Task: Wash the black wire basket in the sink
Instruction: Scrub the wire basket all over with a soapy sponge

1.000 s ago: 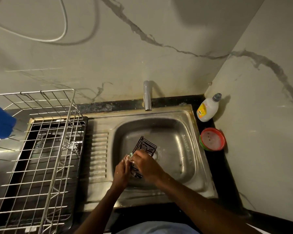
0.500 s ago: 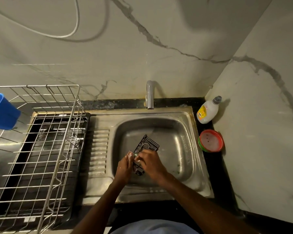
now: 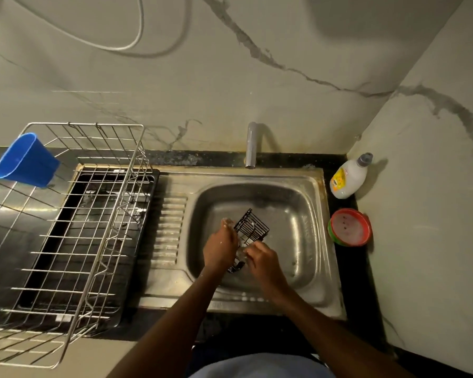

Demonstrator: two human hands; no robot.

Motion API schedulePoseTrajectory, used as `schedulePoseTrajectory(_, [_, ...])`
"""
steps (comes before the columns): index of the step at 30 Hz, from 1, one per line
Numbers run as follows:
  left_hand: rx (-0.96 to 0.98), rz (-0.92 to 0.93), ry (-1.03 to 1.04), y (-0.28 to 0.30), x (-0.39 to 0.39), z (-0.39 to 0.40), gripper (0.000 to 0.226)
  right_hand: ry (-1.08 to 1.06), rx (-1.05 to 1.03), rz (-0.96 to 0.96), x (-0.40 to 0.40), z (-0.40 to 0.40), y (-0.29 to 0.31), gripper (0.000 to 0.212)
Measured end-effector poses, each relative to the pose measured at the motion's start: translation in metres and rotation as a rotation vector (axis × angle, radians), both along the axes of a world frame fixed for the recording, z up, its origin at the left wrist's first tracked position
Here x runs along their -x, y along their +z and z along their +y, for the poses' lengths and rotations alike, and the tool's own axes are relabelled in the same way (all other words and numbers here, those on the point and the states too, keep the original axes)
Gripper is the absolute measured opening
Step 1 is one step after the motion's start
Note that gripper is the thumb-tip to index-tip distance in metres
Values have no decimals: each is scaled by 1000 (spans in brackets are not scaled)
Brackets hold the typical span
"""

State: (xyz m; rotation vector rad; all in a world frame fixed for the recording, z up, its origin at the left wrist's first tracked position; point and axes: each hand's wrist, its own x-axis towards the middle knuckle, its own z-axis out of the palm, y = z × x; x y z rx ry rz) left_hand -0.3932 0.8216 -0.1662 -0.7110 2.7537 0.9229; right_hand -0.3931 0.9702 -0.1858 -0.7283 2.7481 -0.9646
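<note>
A small black wire basket (image 3: 253, 227) is held tilted over the steel sink (image 3: 309, 214). My left hand (image 3: 220, 246) grips its left side, fingers curled over the rim and soapy. My right hand (image 3: 264, 259) is curled against the basket's lower part, and something pale shows between its fingers; what it is I cannot make out. The basket's near end is hidden between my two hands. No water runs from the grey tap (image 3: 251, 144).
A large steel dish rack (image 3: 74, 241) stands on the drainboard at left, with a blue cup (image 3: 25, 159) hung on its corner. A white soap bottle (image 3: 348, 177) and a red-rimmed bowl (image 3: 350, 227) sit right of the sink, by the wall.
My right hand has slid down toward the basket's near end and my left hand has shifted up along its side. More of the basket shows. The camera has tilted slightly.
</note>
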Motion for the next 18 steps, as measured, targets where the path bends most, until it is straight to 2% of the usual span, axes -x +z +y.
schedulePoseTrajectory(4, [69,-9,-94,-2,11,15,27,-230,65,-17,47,19,-2,12])
schedulePoseTrajectory(7, [-6,23,-58,-7,12,22,37,-345,123,-68,47,13,4,12])
schedulePoseTrajectory(9, [-7,32,-48,-12,14,21,44,-312,147,-59,26,10,4,12])
schedulePoseTrajectory(13, [-3,-104,-50,-11,23,23,49,-149,179,-112,4,19,-3,21])
schedulePoseTrajectory(16, [-21,-171,-14,-8,35,28,55,-224,199,-104,21,21,-4,20])
schedulePoseTrajectory(18, [-12,-152,44,-7,40,31,59,-296,205,-100,28,23,-4,26])
